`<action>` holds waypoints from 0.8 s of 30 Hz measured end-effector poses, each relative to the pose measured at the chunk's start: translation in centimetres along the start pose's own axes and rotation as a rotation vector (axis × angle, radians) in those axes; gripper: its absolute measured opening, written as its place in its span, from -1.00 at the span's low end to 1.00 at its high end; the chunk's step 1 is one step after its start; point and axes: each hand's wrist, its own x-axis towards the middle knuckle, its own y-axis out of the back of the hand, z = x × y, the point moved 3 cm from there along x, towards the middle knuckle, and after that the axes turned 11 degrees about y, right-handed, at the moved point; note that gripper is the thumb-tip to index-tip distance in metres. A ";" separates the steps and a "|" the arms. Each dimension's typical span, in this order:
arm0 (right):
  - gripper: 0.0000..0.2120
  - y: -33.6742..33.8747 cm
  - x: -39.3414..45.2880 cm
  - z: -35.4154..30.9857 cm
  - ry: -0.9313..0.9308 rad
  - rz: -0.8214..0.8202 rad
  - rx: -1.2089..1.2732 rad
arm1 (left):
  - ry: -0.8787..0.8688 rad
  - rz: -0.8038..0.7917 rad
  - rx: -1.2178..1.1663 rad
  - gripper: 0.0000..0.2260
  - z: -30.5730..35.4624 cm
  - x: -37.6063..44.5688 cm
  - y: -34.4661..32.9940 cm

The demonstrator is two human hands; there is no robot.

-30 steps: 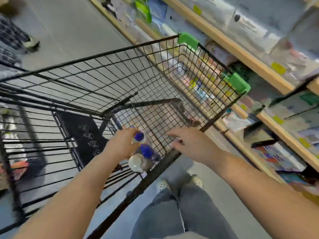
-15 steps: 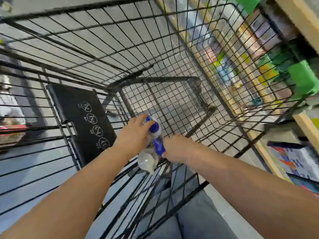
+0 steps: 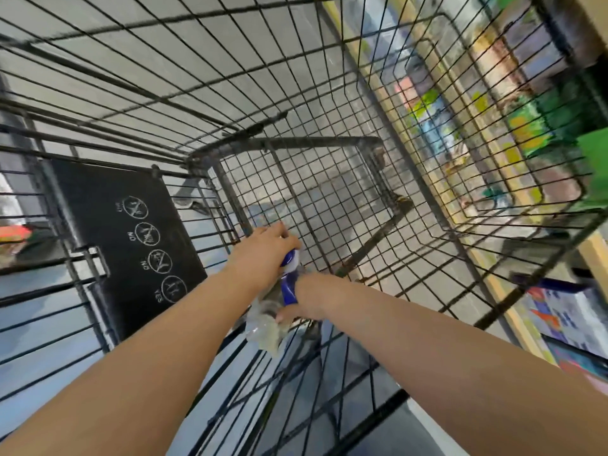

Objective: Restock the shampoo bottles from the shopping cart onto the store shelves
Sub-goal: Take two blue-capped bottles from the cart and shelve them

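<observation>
Both my arms reach down into the black wire shopping cart. Clear shampoo bottles with blue caps and labels lie together on the cart's wire floor near its back end. My left hand grips the top of one bottle, its fingers curled over the blue cap. My right hand is wrapped round a neighbouring bottle at its blue label, thumb under it. A pale clear bottle body sticks out below both hands. The exact number of bottles is hidden by my hands.
A black child-seat flap with white warning symbols stands at the cart's left. Store shelves with colourful packages run along the right, behind the cart's wire side. A green plastic corner guard sits on the cart rim at right.
My head has dropped closer over the cart. My right hand went from hovering open above the bottles to gripping one; my left hand has slid further over the blue cap.
</observation>
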 end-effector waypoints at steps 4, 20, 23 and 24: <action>-0.85 0.3 0.1 1.0 -0.024 -0.018 -0.030 | -0.002 0.043 -0.033 -0.60 0.5 0.3 0.2; -0.68 1.8 -6.7 2.1 -0.197 0.504 0.024 | 0.110 0.274 -0.331 -0.68 0.7 -3.7 2.1; -0.70 2.2 -9.8 1.8 -0.219 0.629 0.006 | 0.107 0.345 -0.412 -0.67 1.2 -6.0 3.6; -0.71 2.1 -11.4 1.5 -0.226 0.677 0.015 | 0.092 0.381 -0.438 -0.67 1.7 -7.2 4.3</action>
